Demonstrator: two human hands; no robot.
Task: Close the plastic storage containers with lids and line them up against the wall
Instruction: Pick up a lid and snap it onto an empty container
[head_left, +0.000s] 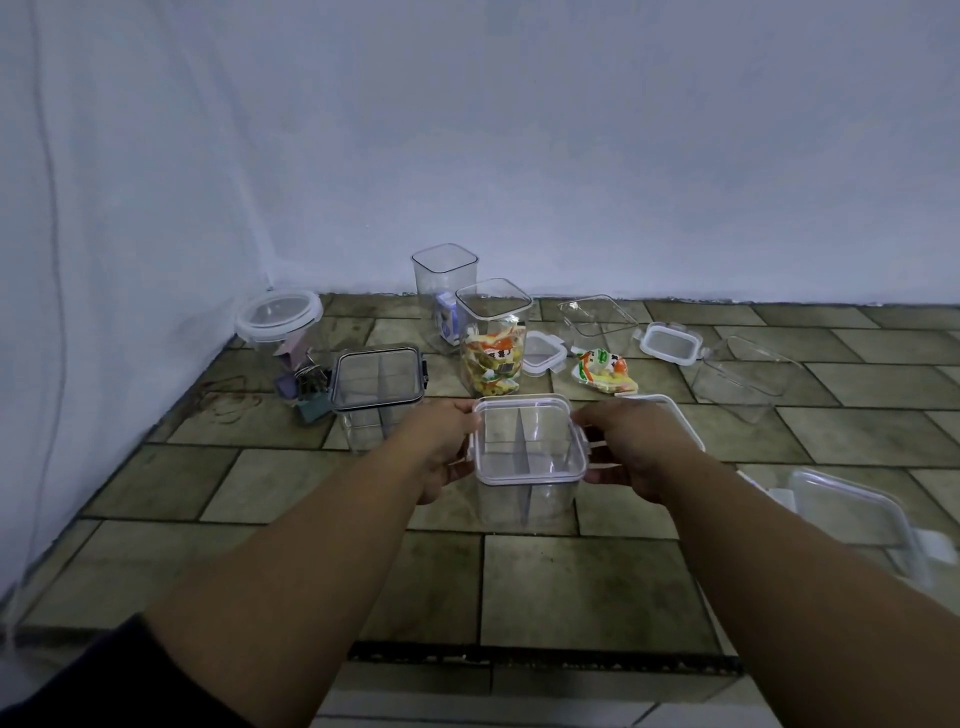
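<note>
A clear square divided container (529, 486) with a white-rimmed lid (527, 436) on top sits on the tiled floor in front of me. My left hand (441, 447) grips its left side and my right hand (631, 447) grips its right side, fingers at the lid's side clips. A second divided container with a grey lid (378, 384) stands to the left. A round lidded container (278, 317) sits in the corner. Two tall open containers stand near the wall, one nearly empty (444, 275), one holding snack packets (493, 338).
Loose lids lie on the floor: a small white one (543, 353), another (670, 343), a clear one (597, 314). An open clear tub (743, 379) lies at the right, a large lid (852, 509) near my right arm. Snack packet (605, 371), clips (306, 387).
</note>
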